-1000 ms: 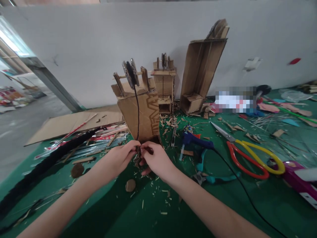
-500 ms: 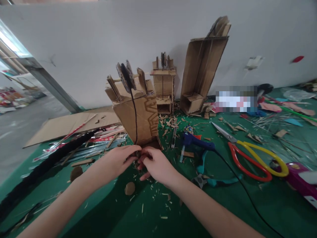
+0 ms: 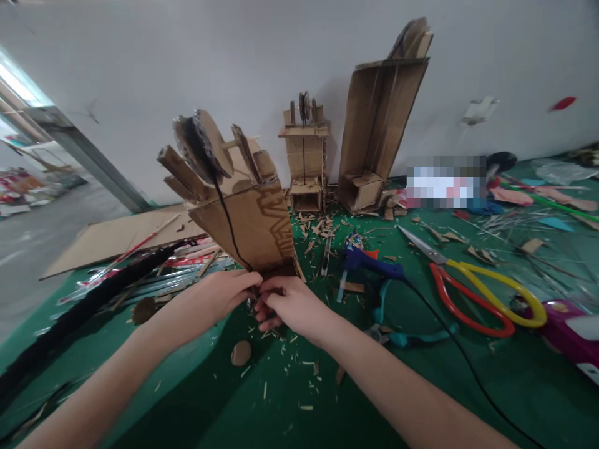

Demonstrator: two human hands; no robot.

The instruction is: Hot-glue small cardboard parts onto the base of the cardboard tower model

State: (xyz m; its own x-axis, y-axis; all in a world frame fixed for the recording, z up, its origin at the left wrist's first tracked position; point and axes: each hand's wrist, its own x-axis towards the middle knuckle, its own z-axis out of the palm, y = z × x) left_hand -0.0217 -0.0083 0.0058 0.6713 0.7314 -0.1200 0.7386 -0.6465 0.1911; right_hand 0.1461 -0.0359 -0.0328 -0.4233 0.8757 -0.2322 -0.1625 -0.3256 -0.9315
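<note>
A cardboard tower (image 3: 253, 221) with a pulley wheel (image 3: 206, 146) on top leans to the left on the green table (image 3: 355, 386). A black string (image 3: 227, 218) runs from the wheel down the tower's front to its foot. My left hand (image 3: 224, 293) and my right hand (image 3: 285, 305) meet at the foot, fingers pinched together on the string's lower end and a small cardboard piece there. What lies between the fingertips is mostly hidden.
Two more cardboard models (image 3: 306, 156) (image 3: 379, 125) stand by the wall. A blue glue gun (image 3: 369, 262) with black cord, teal pliers (image 3: 407, 337) and red-yellow scissors (image 3: 472, 293) lie to the right. A black braided rope (image 3: 79, 312), cardboard sheet (image 3: 116, 234) and scraps lie to the left.
The cardboard tower has tipped further to the left, its top swinging away from upright. Both hands stay pinched together at its foot and have shifted slightly left.
</note>
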